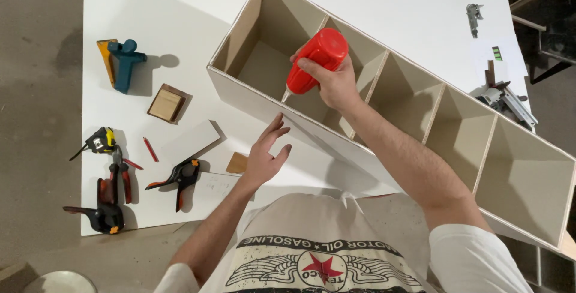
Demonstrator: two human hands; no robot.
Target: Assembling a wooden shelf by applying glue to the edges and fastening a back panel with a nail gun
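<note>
Head view | my right hand [336, 86] grips red glue bottle [315, 62], nozzle down on shelf box [420, 119] front edge | left hand [264, 155] spread open, just below edge, box running diagonally rightward

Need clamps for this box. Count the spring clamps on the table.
2, both near the table's front left: one clamp at the corner, the other clamp beside the left hand. More may lie outside the view.

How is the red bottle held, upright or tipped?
Tipped: the red bottle points nozzle-down at the box edge, held by the right hand.
</note>
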